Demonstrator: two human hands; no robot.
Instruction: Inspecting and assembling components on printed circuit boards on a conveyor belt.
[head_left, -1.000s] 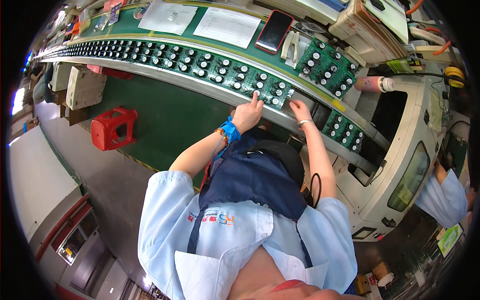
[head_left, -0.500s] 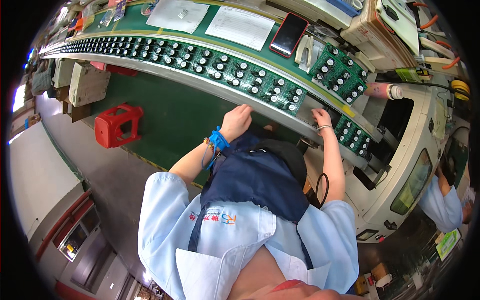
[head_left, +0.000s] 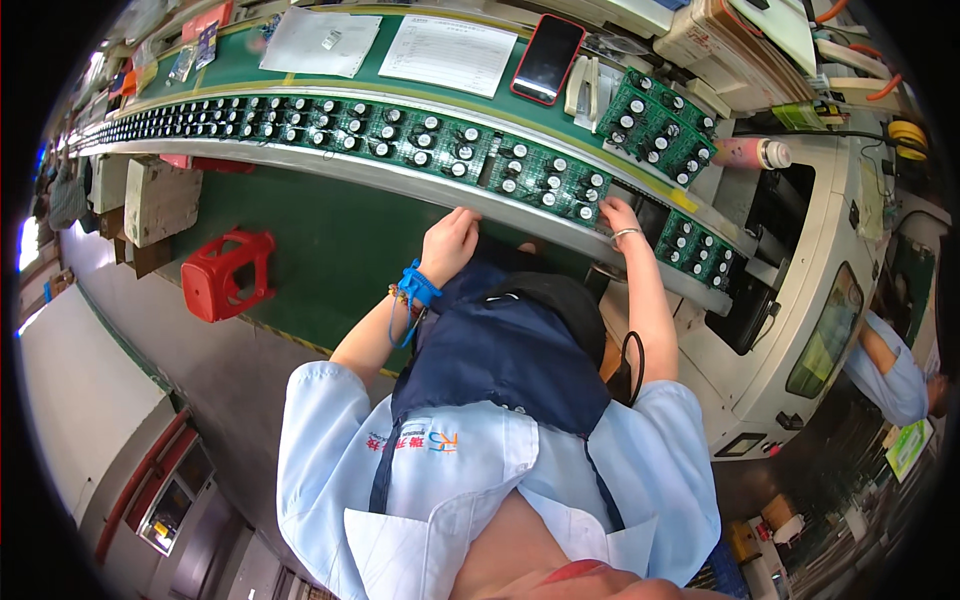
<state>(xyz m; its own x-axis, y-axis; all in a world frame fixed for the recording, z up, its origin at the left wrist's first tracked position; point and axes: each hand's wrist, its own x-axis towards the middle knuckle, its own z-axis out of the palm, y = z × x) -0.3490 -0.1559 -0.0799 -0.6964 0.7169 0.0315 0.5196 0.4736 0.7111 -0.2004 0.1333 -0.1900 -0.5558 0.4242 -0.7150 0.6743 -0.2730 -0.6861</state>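
A row of green circuit boards with white-topped round parts runs along a metal rail conveyor [head_left: 370,172]. My right hand [head_left: 617,216] is at the right end of one circuit board [head_left: 550,181], its fingers closed on that edge. My left hand [head_left: 452,243] is curled shut at the rail's front edge, below the boards, and nothing shows in it. Right of my right hand, past a dark gap, lies another circuit board [head_left: 695,250]. More boards [head_left: 655,125] are stacked just behind the rail.
On the green bench behind are a phone [head_left: 548,60], a printed sheet [head_left: 450,54] and a plastic bag [head_left: 320,42]. A pink bottle [head_left: 750,153] stands by a beige machine [head_left: 770,370] at the right. A red stool [head_left: 228,276] is on the floor at left. Another person's sleeve [head_left: 886,370] shows far right.
My right hand has moved left from the gap to the board's end. That board has shifted slightly right, leaving a narrow gap on its left. My left hand stays by the rail; the view has shifted.
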